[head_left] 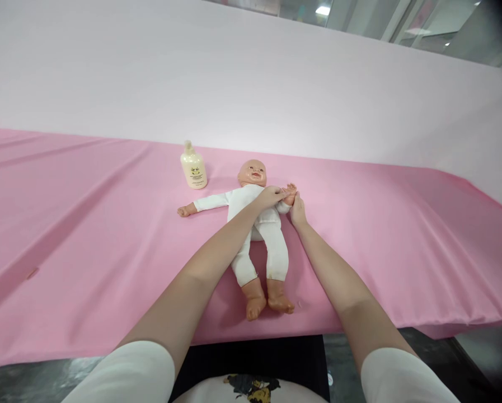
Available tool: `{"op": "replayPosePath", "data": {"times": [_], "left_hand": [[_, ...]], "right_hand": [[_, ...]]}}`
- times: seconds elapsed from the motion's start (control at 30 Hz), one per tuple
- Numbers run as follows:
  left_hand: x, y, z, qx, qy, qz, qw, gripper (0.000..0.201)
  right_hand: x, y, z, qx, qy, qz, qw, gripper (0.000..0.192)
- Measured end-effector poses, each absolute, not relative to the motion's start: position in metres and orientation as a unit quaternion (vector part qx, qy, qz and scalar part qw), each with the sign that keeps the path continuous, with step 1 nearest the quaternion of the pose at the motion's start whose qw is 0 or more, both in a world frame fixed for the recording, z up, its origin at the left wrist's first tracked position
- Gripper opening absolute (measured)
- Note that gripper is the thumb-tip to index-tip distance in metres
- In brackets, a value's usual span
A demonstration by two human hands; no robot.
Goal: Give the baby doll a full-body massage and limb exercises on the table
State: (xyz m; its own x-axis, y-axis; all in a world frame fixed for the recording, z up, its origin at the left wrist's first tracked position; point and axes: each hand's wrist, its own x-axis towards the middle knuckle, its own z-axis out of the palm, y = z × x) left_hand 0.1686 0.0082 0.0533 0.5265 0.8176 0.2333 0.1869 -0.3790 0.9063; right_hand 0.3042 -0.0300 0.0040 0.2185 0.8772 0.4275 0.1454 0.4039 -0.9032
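On the pink sheet (108,235), a baby doll (257,224) in a white onesie lies flat on its back, head pointing away from the person and bare feet toward the near edge, so its long axis runs pretty much straight out from the body. One doll arm sticks out sideways toward the lotion bottle (193,167), which stands upright just up and off to the side of the doll's head, not touching it.

Both hands meet at the doll's other arm, the one on the side away from the bottle. The left hand (271,196) reaches across the doll's chest and lies over that sleeve near the wrist, fingers stretched out fairly flat along it rather than curled tight. The right hand (298,211) comes in from the outer side, just below the doll's little hand (290,193), fingertips up against it; looks like a light pinch or support, but I can't really tell if it's closed around anything at this size.

So that doll arm sits right between the two hands, with both about equally close.
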Motion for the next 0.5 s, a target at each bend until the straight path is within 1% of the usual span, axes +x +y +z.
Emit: {"op": "replayPosePath", "data": {"times": [0.17, 0.27, 0.37, 0.43, 0.5], "left_hand": [[0.1711, 0.0111, 0.0492, 0.744, 0.325, 0.382, 0.442, 0.029], [0.1724, 0.0138, 0.0463, 0.738, 0.328, 0.392, 0.44, 0.02], [0.1724, 0.0148, 0.0464, 0.731, 0.335, 0.39, 0.449, 0.015], [0.1713, 0.014, 0.0487, 0.733, 0.338, 0.383, 0.45, 0.011], [0.17, 0.0121, 0.0518, 0.736, 0.338, 0.378, 0.448, 0.014]], "right_hand": [[0.3009, -0.0336, 0.0053, -0.431, -0.584, 0.287, 0.625, 0.065], [0.2988, -0.034, 0.0046, -0.42, -0.572, 0.317, 0.629, 0.067], [0.2984, -0.0337, 0.0033, -0.418, -0.561, 0.338, 0.629, 0.071], [0.2987, -0.0339, 0.0032, -0.426, -0.559, 0.335, 0.628, 0.07], [0.2988, -0.0344, 0.0036, -0.432, -0.558, 0.336, 0.624, 0.068]]}}
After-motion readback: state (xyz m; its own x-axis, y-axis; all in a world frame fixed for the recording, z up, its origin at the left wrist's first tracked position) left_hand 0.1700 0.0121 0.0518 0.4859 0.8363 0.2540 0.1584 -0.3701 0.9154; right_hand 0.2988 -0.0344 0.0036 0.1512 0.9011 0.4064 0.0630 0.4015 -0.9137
